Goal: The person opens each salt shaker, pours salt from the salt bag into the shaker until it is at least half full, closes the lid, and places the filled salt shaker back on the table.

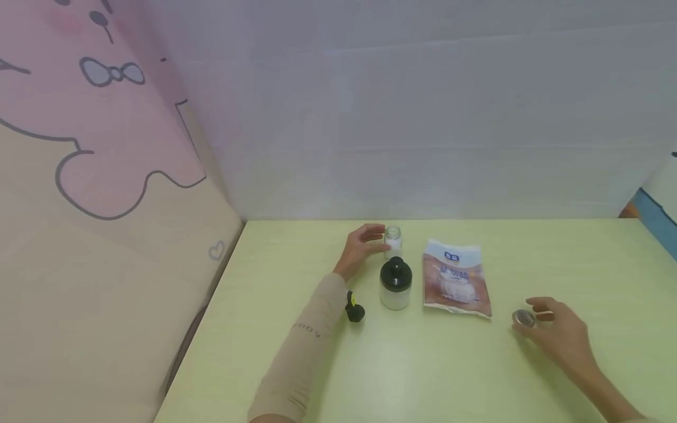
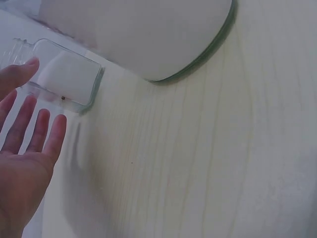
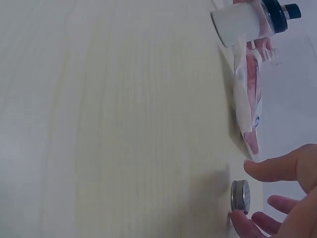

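My left hand (image 1: 362, 251) is beside a small clear glass jar (image 1: 393, 242) with white contents. In the left wrist view the thumb and straight fingers reach along the jar (image 2: 74, 74), not closed round it. A larger jar with a black knobbed lid (image 1: 395, 283) stands just in front of it. On the right, my right hand (image 1: 563, 329) is at a round silver metal lid (image 1: 523, 318). In the right wrist view the lid (image 3: 240, 197) lies flat on the table, thumb apart from it, one fingertip at its edge.
A brown and white printed packet (image 1: 457, 279) lies right of the larger jar. A small black object with a yellow mark (image 1: 355, 308) is by the left sleeve. The pale yellow-green table (image 1: 423, 376) meets a white-covered wall (image 1: 423, 129) behind and a printed curtain (image 1: 132, 282) at left.
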The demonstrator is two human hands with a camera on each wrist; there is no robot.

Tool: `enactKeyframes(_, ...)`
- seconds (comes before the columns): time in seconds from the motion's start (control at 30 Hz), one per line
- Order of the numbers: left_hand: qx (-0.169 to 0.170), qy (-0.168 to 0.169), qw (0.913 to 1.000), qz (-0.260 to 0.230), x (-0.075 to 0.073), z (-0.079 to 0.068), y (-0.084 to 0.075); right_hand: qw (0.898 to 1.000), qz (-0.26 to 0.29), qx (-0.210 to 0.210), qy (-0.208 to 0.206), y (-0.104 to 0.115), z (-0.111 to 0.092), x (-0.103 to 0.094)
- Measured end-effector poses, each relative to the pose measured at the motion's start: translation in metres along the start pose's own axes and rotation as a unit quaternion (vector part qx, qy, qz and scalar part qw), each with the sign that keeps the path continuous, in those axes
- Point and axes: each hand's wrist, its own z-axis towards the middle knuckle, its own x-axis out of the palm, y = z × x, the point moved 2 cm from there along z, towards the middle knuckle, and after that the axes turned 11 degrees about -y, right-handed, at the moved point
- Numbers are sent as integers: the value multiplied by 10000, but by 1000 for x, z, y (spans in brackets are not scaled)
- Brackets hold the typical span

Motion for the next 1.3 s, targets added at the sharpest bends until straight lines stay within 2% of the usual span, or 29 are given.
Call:
enactKeyframes(0.13, -87, 166, 9997, -147, 1, -6, -13, 9994, -135, -120, -298, 3, -3, -1)
enactKeyframes(0.27, -85, 125, 9999, -83, 0, -8, -15, 9984, -166, -187, -499, 8, -3, -2)
enactKeyframes(0.37, -118, 36, 9999, 40, -2, -5, -6, 9987, -158, -140, -463, 9, -1, -2)
enactKeyframes(0.6, -173, -19, 9996, 237, -5, -8, -5, 9990, -249, -171, -320, 9, 6, -3)
enactKeyframes(0.73, -187, 31, 9996, 187, -4, -7, -4, 9991, -259, -238, -227, 9, 7, -2)
enactKeyframes(1.03, -249, 160, 9994, 201, -2, -4, -2, 9987, -353, -227, -293, 4, 11, -2)
enactKeyframes(1.2, -202, 384, 9987, 262, -2, -9, -14, 9975, -91, -397, -572, 12, 22, -9)
enactKeyframes(1.3, -168, 381, 9987, 286, -2, -13, -24, 9970, 67, -446, -632, 23, 31, -13)
